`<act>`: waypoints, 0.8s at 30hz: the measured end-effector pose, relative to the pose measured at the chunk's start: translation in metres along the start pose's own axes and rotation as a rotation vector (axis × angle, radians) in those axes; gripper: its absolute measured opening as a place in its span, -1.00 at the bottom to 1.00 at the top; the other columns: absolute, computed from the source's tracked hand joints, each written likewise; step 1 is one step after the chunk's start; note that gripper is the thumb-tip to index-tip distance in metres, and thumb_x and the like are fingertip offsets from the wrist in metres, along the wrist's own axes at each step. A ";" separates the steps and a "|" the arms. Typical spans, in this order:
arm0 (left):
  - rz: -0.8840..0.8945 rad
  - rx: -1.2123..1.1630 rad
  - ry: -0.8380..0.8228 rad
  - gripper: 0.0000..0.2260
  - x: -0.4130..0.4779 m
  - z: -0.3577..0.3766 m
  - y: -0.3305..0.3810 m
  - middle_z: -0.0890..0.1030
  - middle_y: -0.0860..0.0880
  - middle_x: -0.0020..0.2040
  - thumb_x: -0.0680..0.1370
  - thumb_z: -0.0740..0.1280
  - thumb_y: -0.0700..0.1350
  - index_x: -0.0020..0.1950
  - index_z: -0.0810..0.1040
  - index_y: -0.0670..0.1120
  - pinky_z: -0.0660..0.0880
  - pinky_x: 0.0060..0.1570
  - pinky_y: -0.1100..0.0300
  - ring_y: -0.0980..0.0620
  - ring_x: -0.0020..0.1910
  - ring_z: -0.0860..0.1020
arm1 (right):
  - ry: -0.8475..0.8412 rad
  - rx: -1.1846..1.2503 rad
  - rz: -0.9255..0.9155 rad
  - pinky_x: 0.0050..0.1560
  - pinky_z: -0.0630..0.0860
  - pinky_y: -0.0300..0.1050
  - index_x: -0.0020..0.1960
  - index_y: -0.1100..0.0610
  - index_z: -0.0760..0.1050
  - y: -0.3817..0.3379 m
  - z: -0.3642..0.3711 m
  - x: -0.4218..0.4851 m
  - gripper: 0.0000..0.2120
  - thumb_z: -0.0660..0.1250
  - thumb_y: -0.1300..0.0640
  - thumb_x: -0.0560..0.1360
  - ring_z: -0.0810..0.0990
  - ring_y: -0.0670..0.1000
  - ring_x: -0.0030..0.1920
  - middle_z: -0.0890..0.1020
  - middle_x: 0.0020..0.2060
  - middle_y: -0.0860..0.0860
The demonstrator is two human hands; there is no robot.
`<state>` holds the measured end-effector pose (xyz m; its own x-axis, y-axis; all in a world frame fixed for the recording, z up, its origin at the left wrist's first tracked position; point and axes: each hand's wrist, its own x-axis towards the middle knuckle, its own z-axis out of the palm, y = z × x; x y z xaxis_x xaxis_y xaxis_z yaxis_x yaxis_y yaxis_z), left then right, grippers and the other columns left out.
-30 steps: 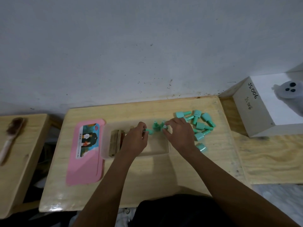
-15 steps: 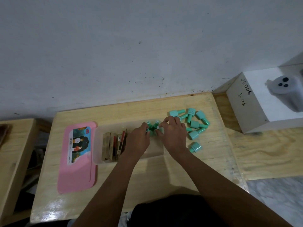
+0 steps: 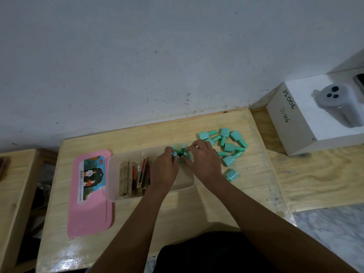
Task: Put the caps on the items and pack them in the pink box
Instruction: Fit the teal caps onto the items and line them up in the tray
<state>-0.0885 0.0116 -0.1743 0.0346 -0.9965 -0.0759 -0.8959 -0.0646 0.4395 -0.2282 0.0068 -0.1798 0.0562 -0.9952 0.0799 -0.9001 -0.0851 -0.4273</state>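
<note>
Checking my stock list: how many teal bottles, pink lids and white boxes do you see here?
Teal bottles: 12 visible, 4 upright in the tub, 8 loose on the table
Pink lid: 1
White box: 1
Total: 14

There is only one camera. It sits on the person's head and looks forward and down. The wall (image 3: 137, 56) fills the top half of the view. The table (image 3: 197, 209) lies close below, and both arms (image 3: 137, 223) reach in from the bottom edge. The left hand (image 3: 164, 170) and right hand (image 3: 204, 160) meet at the bottles (image 3: 183, 147) near the middle. A white box (image 3: 307, 123) shows far right.
</note>
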 end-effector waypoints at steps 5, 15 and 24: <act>-0.036 -0.053 0.030 -0.75 -0.003 -0.001 0.001 0.63 -0.04 -0.14 0.57 0.26 -0.02 0.21 0.39 -0.06 0.49 -0.36 0.12 -0.06 -0.21 0.61 | 0.075 0.089 -0.041 -0.20 0.56 -0.06 0.06 0.03 0.64 0.021 -0.020 -0.013 -0.77 0.42 -0.03 0.45 0.55 0.01 -0.01 0.59 -0.01 -0.01; 0.241 -0.138 0.046 -0.79 -0.025 0.002 0.058 0.47 0.11 -0.21 0.58 0.23 0.03 0.18 0.47 0.03 0.29 -0.36 0.31 0.14 -0.28 0.42 | -0.556 -0.092 -0.130 0.13 0.46 -0.06 0.24 -0.14 0.52 0.107 -0.051 -0.063 -0.62 0.40 -0.09 0.44 0.37 -0.02 0.25 0.46 0.27 -0.07; 0.374 -0.086 -0.321 -0.67 -0.013 0.048 0.101 0.48 -0.07 0.29 0.61 0.13 -0.10 0.38 0.39 -0.05 0.49 0.09 0.04 -0.07 0.20 0.51 | -0.364 -0.155 0.010 0.11 0.41 -0.04 0.27 -0.03 0.51 0.113 -0.051 -0.076 -0.69 0.26 -0.05 0.56 0.46 0.03 0.14 0.57 0.19 0.01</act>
<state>-0.2008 0.0203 -0.1722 -0.4325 -0.8865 -0.1644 -0.7805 0.2768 0.5605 -0.3563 0.0756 -0.1879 0.1712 -0.9503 -0.2600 -0.9545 -0.0945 -0.2829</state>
